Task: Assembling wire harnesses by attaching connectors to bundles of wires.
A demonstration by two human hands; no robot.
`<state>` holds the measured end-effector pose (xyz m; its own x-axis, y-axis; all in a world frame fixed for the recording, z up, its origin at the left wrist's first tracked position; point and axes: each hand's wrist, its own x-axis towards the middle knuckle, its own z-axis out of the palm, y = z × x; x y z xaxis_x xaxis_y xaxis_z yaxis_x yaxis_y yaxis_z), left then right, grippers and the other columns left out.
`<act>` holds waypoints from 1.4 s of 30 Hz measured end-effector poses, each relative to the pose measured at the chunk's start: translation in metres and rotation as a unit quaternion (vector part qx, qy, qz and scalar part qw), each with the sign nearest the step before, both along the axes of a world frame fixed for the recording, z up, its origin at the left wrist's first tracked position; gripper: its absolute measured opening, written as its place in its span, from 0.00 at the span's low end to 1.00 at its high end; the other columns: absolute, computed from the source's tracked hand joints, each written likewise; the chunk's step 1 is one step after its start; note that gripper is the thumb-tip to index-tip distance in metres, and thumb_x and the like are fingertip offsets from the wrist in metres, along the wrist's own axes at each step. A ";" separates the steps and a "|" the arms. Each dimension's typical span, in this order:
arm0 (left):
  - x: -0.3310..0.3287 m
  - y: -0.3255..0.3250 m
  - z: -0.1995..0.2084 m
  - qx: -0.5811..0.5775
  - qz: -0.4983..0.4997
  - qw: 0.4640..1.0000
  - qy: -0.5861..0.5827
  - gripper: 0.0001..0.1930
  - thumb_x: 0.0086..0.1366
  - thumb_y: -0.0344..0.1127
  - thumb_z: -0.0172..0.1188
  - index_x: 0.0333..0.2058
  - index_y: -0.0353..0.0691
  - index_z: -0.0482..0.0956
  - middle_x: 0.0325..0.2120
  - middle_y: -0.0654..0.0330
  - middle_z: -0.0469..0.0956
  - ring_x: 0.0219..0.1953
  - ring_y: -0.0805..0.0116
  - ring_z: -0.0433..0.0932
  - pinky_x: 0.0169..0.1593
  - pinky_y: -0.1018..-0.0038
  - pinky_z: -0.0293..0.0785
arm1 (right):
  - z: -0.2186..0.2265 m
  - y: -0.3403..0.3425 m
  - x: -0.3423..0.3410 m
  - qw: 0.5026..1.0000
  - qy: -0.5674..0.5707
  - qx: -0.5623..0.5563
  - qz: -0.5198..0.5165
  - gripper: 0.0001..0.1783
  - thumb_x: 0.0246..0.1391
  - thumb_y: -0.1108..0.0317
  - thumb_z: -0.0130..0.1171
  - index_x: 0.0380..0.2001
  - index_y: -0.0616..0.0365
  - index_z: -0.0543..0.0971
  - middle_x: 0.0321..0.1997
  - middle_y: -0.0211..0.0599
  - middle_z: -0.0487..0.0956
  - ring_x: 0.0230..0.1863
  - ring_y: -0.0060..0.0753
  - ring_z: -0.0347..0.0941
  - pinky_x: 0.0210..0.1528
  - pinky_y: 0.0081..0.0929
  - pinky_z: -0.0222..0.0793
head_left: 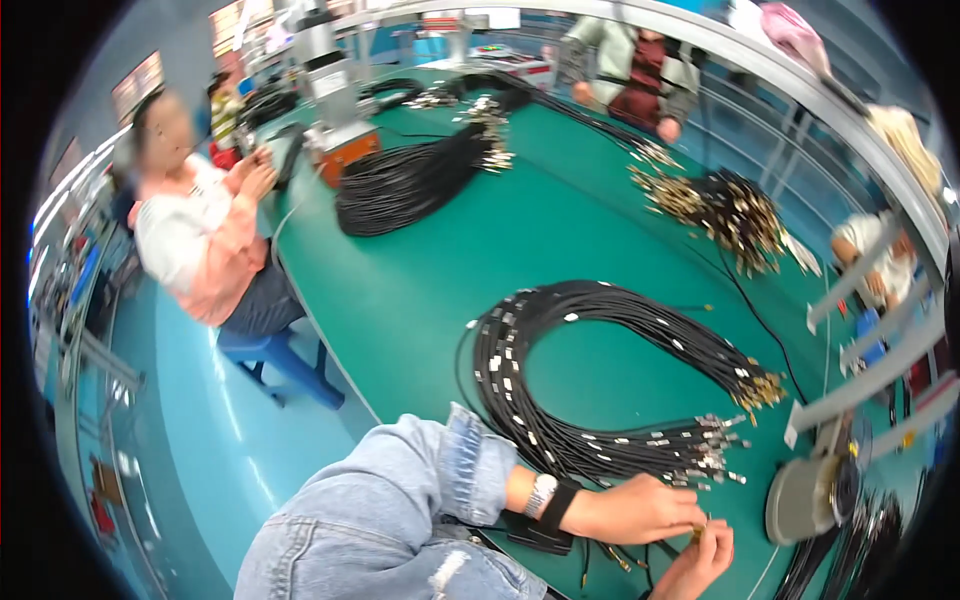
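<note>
Grip: I see bare left hand (636, 510) and bare right hand (702, 565) meeting at a small gold-coloured metal tip (697, 533); which grasps it, I cannot tell.
Cables: curved black bundle (515, 375) just beyond, on green tabletop (430, 275).

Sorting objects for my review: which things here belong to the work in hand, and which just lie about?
Likely in the work:
small brass-coloured piece, at the left hand and right hand
looped black cable bundle, beside the left hand

Apparently just lying about:
black cable bundle near the orange box
farther brass-ended cable bundle
grey drum-shaped device
</note>
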<state>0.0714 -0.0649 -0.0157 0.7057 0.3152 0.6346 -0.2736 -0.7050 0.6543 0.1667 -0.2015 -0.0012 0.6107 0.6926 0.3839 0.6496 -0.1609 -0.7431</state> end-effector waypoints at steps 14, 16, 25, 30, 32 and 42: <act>0.006 0.001 -0.002 -0.142 -0.123 0.981 0.055 0.08 0.59 0.35 0.55 0.33 0.37 0.75 0.22 0.60 0.72 0.22 0.63 0.71 0.27 0.69 0.65 | 0.004 0.003 -0.007 0.919 0.359 0.161 0.019 0.06 0.55 0.73 0.52 0.25 0.60 0.70 0.29 0.29 0.70 0.29 0.20 0.61 0.34 0.18 0.56; 0.007 0.003 -0.002 -0.161 -0.136 0.975 0.077 0.08 0.58 0.35 0.55 0.32 0.37 0.76 0.21 0.60 0.72 0.22 0.64 0.71 0.27 0.70 0.65 | 0.003 0.003 -0.006 0.916 0.362 0.168 0.028 0.06 0.55 0.73 0.52 0.25 0.60 0.70 0.29 0.29 0.70 0.29 0.20 0.61 0.34 0.18 0.56; 0.012 0.003 -0.011 -0.162 -0.123 0.977 0.070 0.08 0.57 0.35 0.55 0.32 0.36 0.75 0.21 0.58 0.72 0.25 0.64 0.71 0.30 0.69 0.66 | -0.001 0.004 -0.001 0.913 0.373 0.156 0.048 0.06 0.56 0.74 0.52 0.25 0.60 0.71 0.29 0.29 0.71 0.30 0.20 0.63 0.37 0.19 0.58; 0.013 0.004 -0.011 -0.147 -0.112 0.981 0.053 0.07 0.56 0.33 0.55 0.31 0.36 0.75 0.21 0.57 0.73 0.26 0.62 0.72 0.31 0.68 0.68 | -0.006 0.006 0.002 0.910 0.376 0.166 0.051 0.05 0.56 0.74 0.51 0.26 0.60 0.71 0.29 0.29 0.71 0.31 0.21 0.64 0.38 0.19 0.60; 0.011 0.004 -0.009 -0.145 -0.108 0.982 0.050 0.07 0.56 0.33 0.55 0.31 0.36 0.75 0.21 0.57 0.73 0.25 0.62 0.73 0.31 0.68 0.68 | -0.006 0.006 0.002 0.911 0.372 0.168 0.056 0.05 0.56 0.74 0.51 0.26 0.60 0.71 0.29 0.29 0.72 0.31 0.22 0.65 0.38 0.20 0.60; 0.003 0.001 -0.003 -0.177 -0.111 0.977 0.051 0.08 0.54 0.34 0.56 0.29 0.36 0.75 0.19 0.56 0.73 0.24 0.59 0.73 0.29 0.66 0.67 | -0.012 0.002 -0.001 0.918 0.358 0.158 0.061 0.05 0.57 0.70 0.52 0.28 0.59 0.73 0.29 0.29 0.72 0.32 0.22 0.65 0.38 0.22 0.61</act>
